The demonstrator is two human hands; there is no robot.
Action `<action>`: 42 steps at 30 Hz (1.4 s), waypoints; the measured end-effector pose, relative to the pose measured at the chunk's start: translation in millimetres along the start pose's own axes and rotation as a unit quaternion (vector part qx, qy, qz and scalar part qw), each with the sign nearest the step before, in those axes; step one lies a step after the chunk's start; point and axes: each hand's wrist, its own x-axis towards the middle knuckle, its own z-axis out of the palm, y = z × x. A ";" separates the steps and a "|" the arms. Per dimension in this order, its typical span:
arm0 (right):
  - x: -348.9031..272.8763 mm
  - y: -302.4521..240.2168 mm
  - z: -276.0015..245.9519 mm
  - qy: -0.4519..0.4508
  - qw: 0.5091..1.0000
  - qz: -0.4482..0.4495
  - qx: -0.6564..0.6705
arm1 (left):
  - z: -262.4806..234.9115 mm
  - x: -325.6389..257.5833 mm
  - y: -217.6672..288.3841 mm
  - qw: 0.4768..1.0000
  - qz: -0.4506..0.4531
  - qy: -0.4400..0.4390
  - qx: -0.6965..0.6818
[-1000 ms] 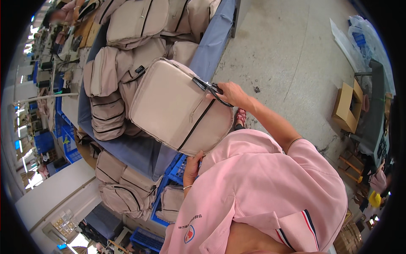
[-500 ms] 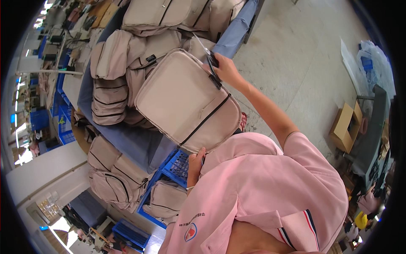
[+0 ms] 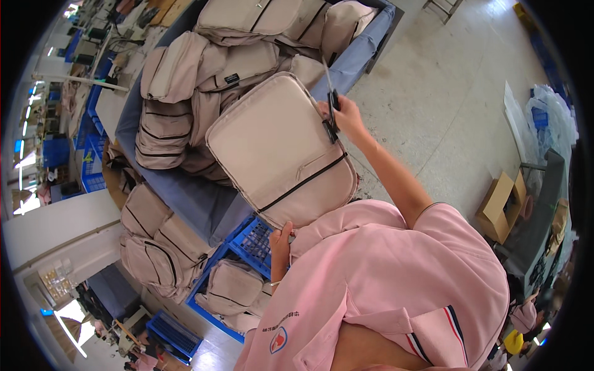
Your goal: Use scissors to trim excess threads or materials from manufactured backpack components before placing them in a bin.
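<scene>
Meanwhile, right hand (image 3: 348, 117) fingers are clamping black-handled scissors (image 3: 332, 106) above the beige fabric backpack (image 3: 278, 148), left hand (image 3: 280, 241) gripping beneath.

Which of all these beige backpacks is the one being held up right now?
The backpack with the diagonal black zipper, lifted between both hands: right hand at its top, left hand below. The others lie piled.

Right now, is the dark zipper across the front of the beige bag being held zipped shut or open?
Shut, as far as shows. The zipper runs as one thin dark line across the beige bag, with no gap or lining showing along it.
</scene>
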 end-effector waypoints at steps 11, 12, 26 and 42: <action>-56.0 0.2 -9.7 -0.013 0.944 -0.049 -0.325 | -5.1 0.3 13.8 0.996 -0.032 -0.080 0.014; -53.1 -2.3 -9.2 -0.022 0.943 -0.034 -0.330 | -4.5 -0.1 14.6 0.996 -0.041 -0.077 0.012; -38.8 12.7 0.5 -0.018 0.947 -0.067 -0.314 | -7.7 2.5 6.3 0.996 -0.062 -0.068 -0.022; 95.1 -69.8 58.9 -0.092 0.925 -0.258 -0.262 | -25.9 5.2 4.8 0.983 0.037 0.041 0.173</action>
